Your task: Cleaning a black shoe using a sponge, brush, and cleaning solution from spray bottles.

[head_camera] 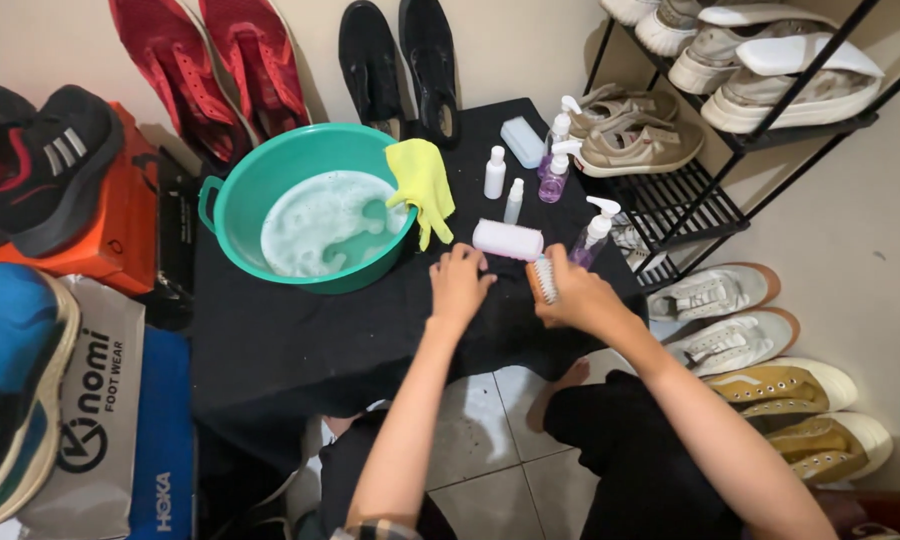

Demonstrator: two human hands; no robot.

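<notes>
1. My right hand (pixel 582 298) covers most of the brush (pixel 543 279); only its bristle end shows.
2. The bench's (pixel 300 350) near edge hides my knees.
3. The blue shoe (pixel 10 380) is cropped by the left frame edge.

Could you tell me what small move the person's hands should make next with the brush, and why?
Probably carry the brush over to the soapy water in the green basin and dip it. The right hand grips the brush above the black cloth, its bristles look dry, and the left hand rests flat on the cloth beside it. The basin sits just to the left.
</notes>
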